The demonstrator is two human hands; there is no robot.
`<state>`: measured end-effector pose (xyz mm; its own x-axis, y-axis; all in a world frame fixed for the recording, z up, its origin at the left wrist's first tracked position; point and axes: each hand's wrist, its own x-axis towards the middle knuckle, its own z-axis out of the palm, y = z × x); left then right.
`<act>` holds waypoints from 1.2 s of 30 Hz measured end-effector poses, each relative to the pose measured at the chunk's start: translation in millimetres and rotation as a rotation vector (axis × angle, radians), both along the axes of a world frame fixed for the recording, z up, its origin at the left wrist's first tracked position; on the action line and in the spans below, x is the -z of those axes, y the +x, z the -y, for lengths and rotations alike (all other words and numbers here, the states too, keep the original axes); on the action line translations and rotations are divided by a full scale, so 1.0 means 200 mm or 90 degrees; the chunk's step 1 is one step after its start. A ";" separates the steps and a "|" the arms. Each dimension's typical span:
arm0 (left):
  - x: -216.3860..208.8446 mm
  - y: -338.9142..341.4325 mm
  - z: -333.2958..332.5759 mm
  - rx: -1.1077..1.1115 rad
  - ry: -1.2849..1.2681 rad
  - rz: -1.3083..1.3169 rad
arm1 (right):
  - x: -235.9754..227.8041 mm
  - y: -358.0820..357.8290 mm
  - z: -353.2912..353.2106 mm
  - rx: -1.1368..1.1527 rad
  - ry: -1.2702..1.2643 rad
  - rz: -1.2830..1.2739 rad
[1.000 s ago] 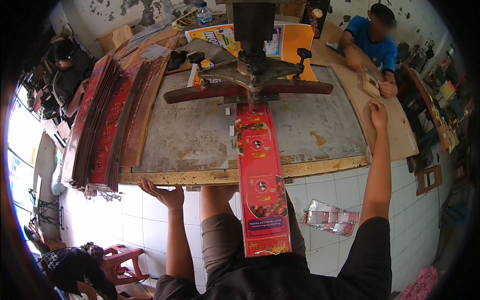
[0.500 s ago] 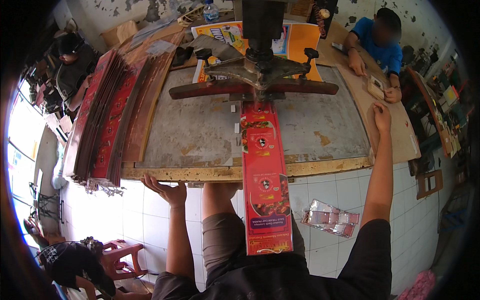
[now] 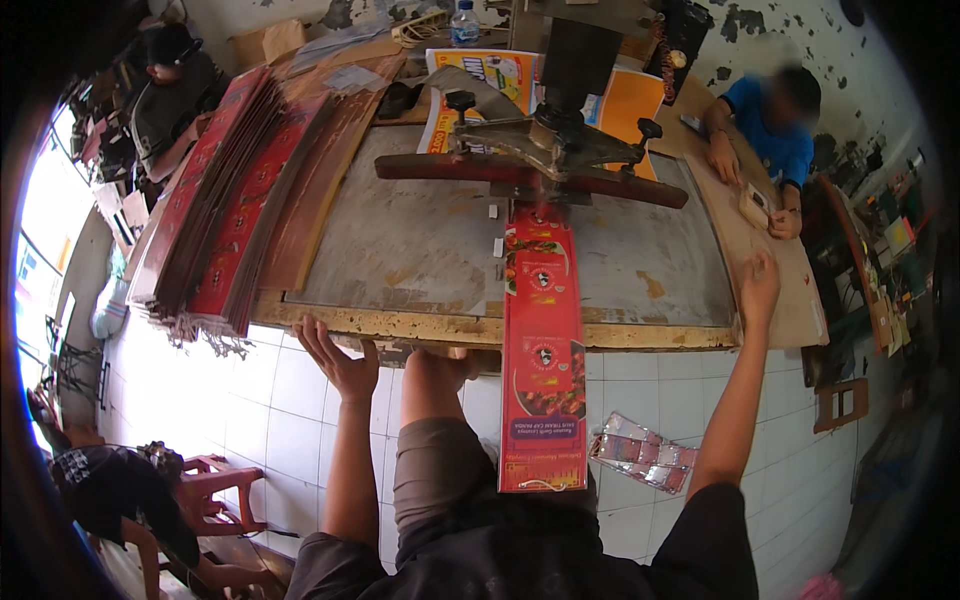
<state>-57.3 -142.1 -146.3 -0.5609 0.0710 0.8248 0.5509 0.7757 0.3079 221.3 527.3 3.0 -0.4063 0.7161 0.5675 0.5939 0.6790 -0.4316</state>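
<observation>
Two empty hands are kept apart: the left hand (image 3: 348, 368) is spread at the front edge of the bench (image 3: 450, 328), the right hand (image 3: 760, 290) is held, loosely curled, near the right corner. Since half a second ago only the view has clearly shifted; the red printed strip (image 3: 544, 325), far end below the press head (image 3: 552, 152), seems left undisturbed. Whether it is pinned cannot be told.

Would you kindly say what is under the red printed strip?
Beneath the strip, the grey tabletop, its yellowish edge and the person's shorts show alongside; whatever it covers is hidden.
</observation>
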 end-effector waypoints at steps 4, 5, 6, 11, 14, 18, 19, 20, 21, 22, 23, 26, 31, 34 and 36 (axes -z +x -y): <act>-0.01 0.02 0.00 0.011 0.012 0.027 | 0.04 0.11 0.74 -0.186 -0.012 -0.031; -0.01 0.03 0.00 0.016 0.016 0.032 | 0.07 0.13 0.90 -0.237 0.027 -0.021; -0.02 0.03 0.00 0.020 0.020 0.037 | 0.10 0.15 1.05 -0.289 0.067 -0.010; -0.16 0.21 -0.04 0.059 0.039 0.051 | 0.17 0.21 1.57 -0.462 -0.051 0.019; -0.16 0.45 -0.07 0.171 0.036 0.057 | 0.18 0.23 1.67 -0.536 -0.155 -0.025; -0.16 0.81 -0.14 0.427 0.011 0.124 | 0.21 0.29 1.71 -0.620 -0.206 -0.033; -0.18 0.88 -0.16 0.485 0.013 0.143 | 0.23 0.30 1.71 -0.642 -0.210 -0.034; -0.22 0.92 -0.18 0.508 -0.025 0.130 | 0.25 0.31 1.71 -0.663 -0.215 -0.035; -0.25 0.94 -0.22 0.533 -0.014 0.137 | 0.24 0.33 1.71 -0.653 -0.209 -0.007; -0.27 0.97 -0.24 0.562 -0.005 0.147 | 0.24 0.33 1.72 -0.672 -0.209 -0.012; -0.30 0.97 -0.26 0.575 0.007 0.162 | 0.25 0.34 1.72 -0.690 -0.209 -0.017; -0.35 0.95 -0.30 0.581 -0.053 0.153 | 0.20 0.32 1.77 -0.717 -0.205 0.010; -0.37 0.89 -0.34 0.599 -0.082 0.157 | 0.16 0.30 1.83 -0.657 -0.162 0.026; -0.38 0.82 -0.38 0.580 -0.108 0.162 | 0.19 0.25 1.80 -0.623 -0.123 0.019; -0.42 0.77 -0.42 0.560 -0.119 0.173 | 0.15 0.18 1.75 -0.596 -0.075 0.043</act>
<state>96.0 -57.4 -61.9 -0.4147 0.6793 0.6054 0.8900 0.1644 0.4252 257.3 178.1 -27.5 -0.8742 0.1331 0.4670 -0.1445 0.8468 -0.5119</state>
